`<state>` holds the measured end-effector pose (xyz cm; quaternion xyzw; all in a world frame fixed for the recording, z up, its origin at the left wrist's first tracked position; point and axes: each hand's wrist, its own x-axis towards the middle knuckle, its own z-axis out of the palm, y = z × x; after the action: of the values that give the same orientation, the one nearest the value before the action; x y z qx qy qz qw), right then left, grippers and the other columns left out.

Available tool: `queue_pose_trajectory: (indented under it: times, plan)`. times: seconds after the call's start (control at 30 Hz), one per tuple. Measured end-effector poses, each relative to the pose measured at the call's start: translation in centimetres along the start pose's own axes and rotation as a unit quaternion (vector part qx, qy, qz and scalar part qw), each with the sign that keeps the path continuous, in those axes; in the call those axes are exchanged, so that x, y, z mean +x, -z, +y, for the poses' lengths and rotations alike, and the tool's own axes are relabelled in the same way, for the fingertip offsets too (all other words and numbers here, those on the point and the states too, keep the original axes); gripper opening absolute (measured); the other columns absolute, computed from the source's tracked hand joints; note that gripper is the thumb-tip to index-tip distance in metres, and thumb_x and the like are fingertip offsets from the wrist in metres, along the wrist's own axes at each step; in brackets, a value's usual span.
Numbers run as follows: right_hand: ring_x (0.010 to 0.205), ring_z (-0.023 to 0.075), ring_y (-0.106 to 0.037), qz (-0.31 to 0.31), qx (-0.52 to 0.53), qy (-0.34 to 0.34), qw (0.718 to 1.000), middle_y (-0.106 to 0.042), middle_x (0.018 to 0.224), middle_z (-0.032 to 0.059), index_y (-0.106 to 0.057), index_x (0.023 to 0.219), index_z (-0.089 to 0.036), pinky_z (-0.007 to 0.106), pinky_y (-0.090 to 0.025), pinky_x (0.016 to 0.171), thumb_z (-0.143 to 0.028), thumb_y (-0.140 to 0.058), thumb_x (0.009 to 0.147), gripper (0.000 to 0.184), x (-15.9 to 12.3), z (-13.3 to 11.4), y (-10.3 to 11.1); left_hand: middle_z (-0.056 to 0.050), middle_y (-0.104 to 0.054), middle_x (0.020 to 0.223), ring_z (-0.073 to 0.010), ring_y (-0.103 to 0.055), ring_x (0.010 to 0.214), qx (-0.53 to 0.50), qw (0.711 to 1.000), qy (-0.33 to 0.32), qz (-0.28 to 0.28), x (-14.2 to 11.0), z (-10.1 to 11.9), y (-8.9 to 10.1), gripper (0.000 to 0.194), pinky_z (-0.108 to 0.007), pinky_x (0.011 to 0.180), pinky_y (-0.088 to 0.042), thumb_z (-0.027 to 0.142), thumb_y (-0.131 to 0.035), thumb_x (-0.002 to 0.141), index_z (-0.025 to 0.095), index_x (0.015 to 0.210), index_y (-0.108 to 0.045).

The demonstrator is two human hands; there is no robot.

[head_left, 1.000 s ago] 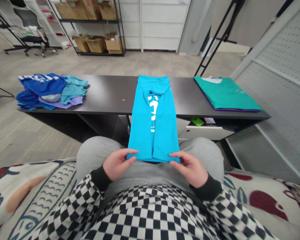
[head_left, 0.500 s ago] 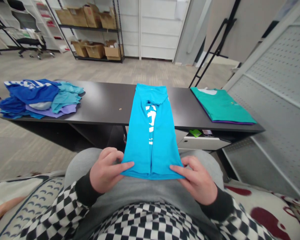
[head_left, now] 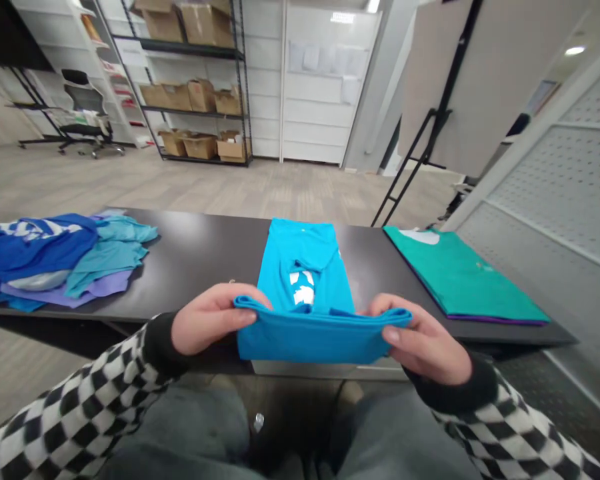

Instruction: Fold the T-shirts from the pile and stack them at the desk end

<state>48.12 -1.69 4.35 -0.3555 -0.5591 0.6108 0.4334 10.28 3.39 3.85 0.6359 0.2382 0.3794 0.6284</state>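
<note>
A bright blue shirt [head_left: 305, 267] with white print lies lengthwise across the black table [head_left: 205, 260], folded into a long strip. Its near end [head_left: 315, 333] is lifted off the table edge and turned up toward the far end. My left hand [head_left: 207, 320] pinches the left corner of that hem, fingers closed on the cloth. My right hand [head_left: 427, 343] grips the right corner the same way. Both hands hover just above the table's front edge.
A loose heap of blue, teal and purple garments [head_left: 55, 257] lies at the table's left end. A folded green shirt stack [head_left: 460, 280] sits at the right end. A perforated panel [head_left: 555, 220] stands on the right; shelves with cardboard boxes [head_left: 195, 93] line the back.
Both hands have risen from my lap to table height, carrying the shirt's lower hem up and forward. The view has tilted upward.
</note>
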Motion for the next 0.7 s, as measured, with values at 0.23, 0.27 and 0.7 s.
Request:
queue_pose_trajectory:
  times: [0.23,0.27,0.7]
  plan:
    - [0.110,0.0389,-0.084,0.022,0.123,-0.090,0.988,-0.088,0.112,0.0123,-0.079,0.116,-0.028,0.054,-0.068,0.096,-0.053,-0.076,0.091,0.036,14.5,1.0,6.3,-0.011,-0.084,0.098,-0.0290,-0.083,0.094,-0.228,0.970,0.017,0.086,14.6,-2.6,5.1,0.034,-0.041,0.094,-0.066,0.032,-0.093,0.081,0.014,0.107,-0.080]
    - [0.114,0.0411,-0.084,0.023,0.124,-0.107,0.986,-0.088,0.114,0.0140,-0.080,0.117,-0.026,0.058,-0.067,0.098,-0.054,-0.071,0.092,0.038,16.5,0.9,7.1,-0.012,-0.085,0.101,-0.0306,-0.083,0.098,-0.233,0.968,0.022,0.095,16.5,-2.8,6.1,0.031,-0.044,0.099,-0.065,0.030,-0.089,0.084,0.014,0.108,-0.080]
    - [0.080,0.0228,-0.085,0.133,0.104,-0.204,0.964,-0.086,0.090,0.0130,-0.074,0.108,-0.013,0.038,-0.072,0.096,-0.010,-0.062,0.107,0.012,31.9,5.7,12.9,-0.011,-0.079,0.088,-0.0198,-0.076,0.076,-0.164,0.932,0.205,0.248,28.0,-9.1,15.5,0.014,-0.032,0.080,-0.065,0.009,-0.068,0.100,0.010,0.113,-0.070]
